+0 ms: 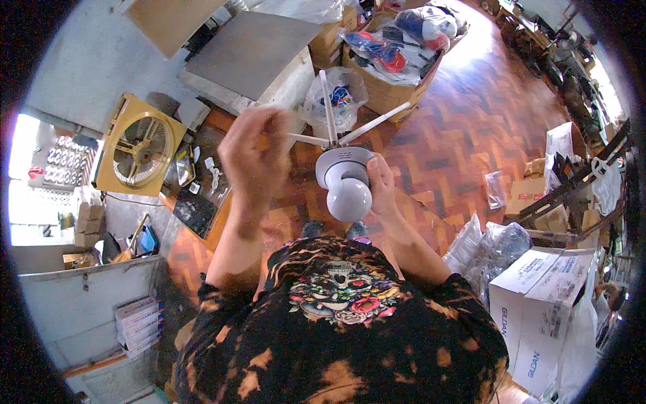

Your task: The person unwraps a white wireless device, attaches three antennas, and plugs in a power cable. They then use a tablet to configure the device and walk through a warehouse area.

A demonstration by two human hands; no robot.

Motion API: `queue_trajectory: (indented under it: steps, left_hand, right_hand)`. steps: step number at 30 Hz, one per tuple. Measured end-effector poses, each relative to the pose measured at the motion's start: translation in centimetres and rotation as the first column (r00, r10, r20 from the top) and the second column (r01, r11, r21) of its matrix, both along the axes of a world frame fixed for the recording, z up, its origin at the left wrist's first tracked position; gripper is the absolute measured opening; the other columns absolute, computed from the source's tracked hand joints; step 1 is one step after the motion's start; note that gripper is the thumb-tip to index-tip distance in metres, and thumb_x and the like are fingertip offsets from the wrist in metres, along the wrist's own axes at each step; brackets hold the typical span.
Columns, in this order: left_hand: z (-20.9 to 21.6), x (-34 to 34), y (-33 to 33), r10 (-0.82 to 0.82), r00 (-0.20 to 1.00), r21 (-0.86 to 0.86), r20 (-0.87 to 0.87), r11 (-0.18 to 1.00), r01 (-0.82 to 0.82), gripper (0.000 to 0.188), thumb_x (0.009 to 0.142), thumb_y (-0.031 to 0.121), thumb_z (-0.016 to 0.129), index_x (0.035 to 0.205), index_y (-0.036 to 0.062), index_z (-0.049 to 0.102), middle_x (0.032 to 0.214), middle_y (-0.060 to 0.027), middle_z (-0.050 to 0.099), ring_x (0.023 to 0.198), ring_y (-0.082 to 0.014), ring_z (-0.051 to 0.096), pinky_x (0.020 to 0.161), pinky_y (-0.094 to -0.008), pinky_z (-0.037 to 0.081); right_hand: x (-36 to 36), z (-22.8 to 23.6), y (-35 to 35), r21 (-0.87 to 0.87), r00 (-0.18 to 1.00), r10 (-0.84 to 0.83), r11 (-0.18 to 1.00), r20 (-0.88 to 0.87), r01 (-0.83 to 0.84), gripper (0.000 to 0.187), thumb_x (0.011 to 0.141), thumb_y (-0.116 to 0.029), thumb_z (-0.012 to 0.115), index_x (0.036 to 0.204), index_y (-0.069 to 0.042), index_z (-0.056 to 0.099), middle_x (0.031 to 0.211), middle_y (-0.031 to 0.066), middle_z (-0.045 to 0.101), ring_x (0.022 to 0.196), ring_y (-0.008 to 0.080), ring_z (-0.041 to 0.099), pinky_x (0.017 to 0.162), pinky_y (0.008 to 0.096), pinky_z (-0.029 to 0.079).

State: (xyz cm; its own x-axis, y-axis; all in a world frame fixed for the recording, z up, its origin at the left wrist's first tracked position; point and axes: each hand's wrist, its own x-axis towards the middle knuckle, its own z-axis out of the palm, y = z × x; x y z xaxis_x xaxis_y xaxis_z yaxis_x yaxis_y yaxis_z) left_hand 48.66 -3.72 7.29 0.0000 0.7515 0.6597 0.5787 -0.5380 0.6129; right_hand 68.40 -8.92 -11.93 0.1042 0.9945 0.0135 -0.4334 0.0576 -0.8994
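A white device (343,165) with a round ball-shaped head and several thin white rods fanning out from its far end is held up in front of my chest; it looks like a small camera with antennas. My right hand (381,185) grips its right side, with the thumb along the edge of the grey-white base. To the left, my left hand (256,148) is raised beside the tip of the left rod (306,139). Motion smears its fingers, which seem curled; whether they touch the rod or hold anything cannot be made out.
Beyond the device stand a clear plastic bag (336,101) and a cardboard box (397,87) of wrapped goods. A yellow-framed fan (140,151) is at left. White cartons (538,296) and plastic wrap (494,246) lie at right, on parquet flooring (464,135).
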Motion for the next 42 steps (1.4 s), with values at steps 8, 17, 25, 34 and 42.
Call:
queue_trajectory:
  steps: [8, 17, 25, 34, 42]
  left_hand:
    - [-11.7, -9.8, -2.5, 0.195, 0.895, -0.629, 0.400, 0.769, 0.113, 0.026, 0.103, 0.021, 0.063, 0.113, -0.0020, 0.073, 0.096, -0.0075, 0.075, 0.079, -0.0130, 0.068, 0.071, -0.0291, 0.054]
    - [-19.7, -23.9, -3.3, 0.602, 0.515, -0.780, 0.610, 0.570, 0.258, 0.033, 0.105, 0.028, 0.062, 0.100, -0.0027, 0.071, 0.086, -0.0074, 0.073, 0.075, -0.0142, 0.068, 0.067, -0.0291, 0.056]
    - [-24.5, -37.8, -1.4, 0.682, 0.408, -0.789, 0.606, 0.582, 0.199, 0.035, 0.105, 0.026, 0.062, 0.094, -0.0054, 0.071, 0.086, -0.0098, 0.074, 0.073, -0.0150, 0.070, 0.067, -0.0286, 0.057]
    - [-27.3, -47.0, 0.4, 0.735, 0.212, -0.747, 0.644, 0.545, 0.380, 0.041, 0.103, 0.032, 0.064, 0.115, -0.0071, 0.068, 0.099, -0.0105, 0.075, 0.085, -0.0156, 0.070, 0.074, -0.0311, 0.056]
    - [-34.3, -50.3, -7.8, 0.534, 0.845, -0.934, -0.039, 0.281, -0.220, 0.034, 0.096, 0.029, 0.063, 0.111, -0.0003, 0.073, 0.101, -0.0171, 0.076, 0.096, -0.0287, 0.073, 0.085, -0.0384, 0.057]
  right_hand:
    - [-5.7, -4.7, 2.0, -0.100, 0.977, 0.176, 0.977, -0.124, -0.188, 0.031, 0.109, -0.034, 0.052, 0.101, -0.005, 0.060, 0.095, -0.0017, 0.059, 0.089, 0.0089, 0.058, 0.080, 0.0273, 0.050]
    - [-20.8, -6.6, 3.0, -0.390, 0.917, 0.399, 0.843, -0.012, -0.371, 0.040, 0.109, -0.037, 0.051, 0.123, -0.002, 0.065, 0.111, 0.0038, 0.068, 0.100, 0.0130, 0.063, 0.087, 0.0288, 0.051]
    - [-34.8, -8.6, 6.8, -0.518, 0.836, 0.508, 0.782, 0.209, -0.346, 0.047, 0.105, -0.046, 0.056, 0.117, -0.003, 0.067, 0.107, 0.0029, 0.068, 0.096, 0.0129, 0.061, 0.085, 0.0293, 0.050]
    - [-41.2, -12.5, 11.1, -0.590, 0.775, 0.625, 0.661, 0.091, -0.464, 0.058, 0.104, -0.052, 0.054, 0.131, -0.001, 0.063, 0.123, 0.0105, 0.068, 0.110, 0.0195, 0.062, 0.096, 0.0338, 0.050]
    - [-40.3, -19.5, 20.4, -0.740, 0.755, 0.585, 0.360, -0.296, -0.568, 0.066, 0.100, -0.062, 0.054, 0.135, -0.006, 0.060, 0.127, 0.0135, 0.067, 0.110, 0.0306, 0.067, 0.093, 0.0448, 0.057]
